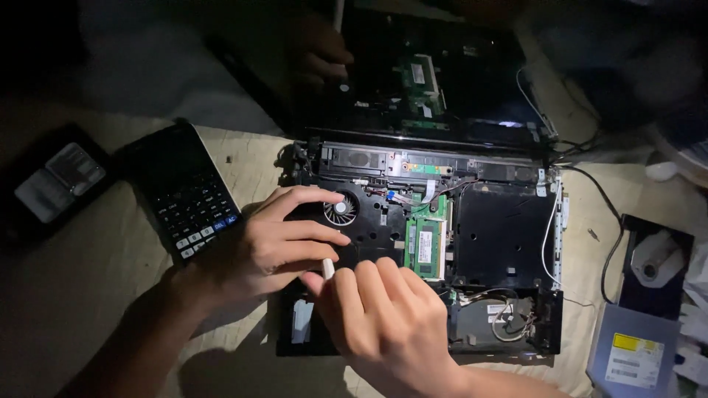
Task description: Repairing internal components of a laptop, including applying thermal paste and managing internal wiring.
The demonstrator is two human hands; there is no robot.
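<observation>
The opened laptop base [509,243] lies straight ahead of me on the cloth-covered counter [88,273], its long axis running left to right, hinge edge away from me. Both my hands sit over its left half, so nothing I am working on is out of reach.

My left hand [269,247] rests spread and relaxed on the black casing, fingers pointing right toward the round cooling fan [341,210], which lies just past my fingertips. My right hand [383,317] is curled around a thin white tool [327,267], whose tip shows between the two hands, aimed away from me toward the fan. The left hand is nearer the fan; the right has the tool.

Right of the fan sits a green memory module [425,247] with a pale label. A dark calculator [188,195] lies angled to my left. At the far right, a grey optical drive [634,354] carries a white label with a yellow patch. Beyond the base, another person's hand [321,51] rests on a second dark laptop [428,81].
</observation>
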